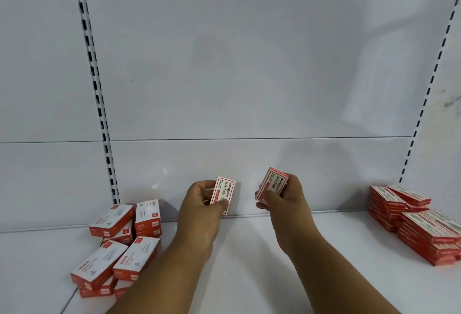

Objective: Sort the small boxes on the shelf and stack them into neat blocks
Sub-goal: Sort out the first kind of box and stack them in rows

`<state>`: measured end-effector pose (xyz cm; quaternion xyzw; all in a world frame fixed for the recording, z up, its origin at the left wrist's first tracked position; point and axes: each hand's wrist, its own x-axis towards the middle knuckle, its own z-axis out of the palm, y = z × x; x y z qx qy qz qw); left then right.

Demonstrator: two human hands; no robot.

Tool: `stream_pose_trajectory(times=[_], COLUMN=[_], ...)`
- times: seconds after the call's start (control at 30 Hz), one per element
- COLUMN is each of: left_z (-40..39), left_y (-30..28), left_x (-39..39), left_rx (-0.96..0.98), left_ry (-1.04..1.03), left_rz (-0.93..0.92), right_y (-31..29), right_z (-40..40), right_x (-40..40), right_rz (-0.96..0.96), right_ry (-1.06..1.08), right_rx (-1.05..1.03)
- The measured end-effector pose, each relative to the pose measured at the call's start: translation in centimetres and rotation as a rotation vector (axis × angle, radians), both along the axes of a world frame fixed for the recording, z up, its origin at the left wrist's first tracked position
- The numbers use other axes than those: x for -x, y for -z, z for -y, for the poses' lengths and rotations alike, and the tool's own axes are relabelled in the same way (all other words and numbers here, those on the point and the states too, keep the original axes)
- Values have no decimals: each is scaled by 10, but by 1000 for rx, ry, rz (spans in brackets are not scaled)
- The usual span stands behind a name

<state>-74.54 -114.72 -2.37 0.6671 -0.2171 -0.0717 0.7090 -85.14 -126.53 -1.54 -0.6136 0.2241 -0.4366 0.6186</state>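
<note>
Nearest to me, low on the left, I see a loose pile [119, 246] of bigger red and white boxes, lying at mixed angles on the shelf [249, 263]. Farther in, my two hands are raised above the middle of the shelf, near each other but apart. The left hand [199, 214] pinches one flat box [224, 195] between thumb and fingers, printed face toward me, its long axis almost upright. The right hand [284, 201] curls around a thicker bundle [273, 185], probably several such boxes together, tilted with the top leaning left. So what I carry is already in the hands, and the gap between the two is small. The stack [419, 226] of the same thin boxes lies well apart to the right, against the back wall [249, 64], with long axes running diagonally. In my judgement the right hand is nearer to it, so the move goes rightward.
</note>
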Motion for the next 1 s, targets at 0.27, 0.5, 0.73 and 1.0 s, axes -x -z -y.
stream_pose_trajectory(times=[0.27,0.5,0.73,1.0], left_z=[13,43,150,223], left_y=[-9,-34,-41,-36], left_x=[37,107,203,237], left_rx=[-151,-265,-202,-323], left_ry=[221,378,486,362], left_rz=[69,186,61,149], right_y=[-19,-48,-62,-41], right_z=[-10,28,122,196], right_x=[53,160,244,272], right_rz=[-137,-284,-545,-856], right_ry=[259,473,618,461], right_rx=[240,456,521,517])
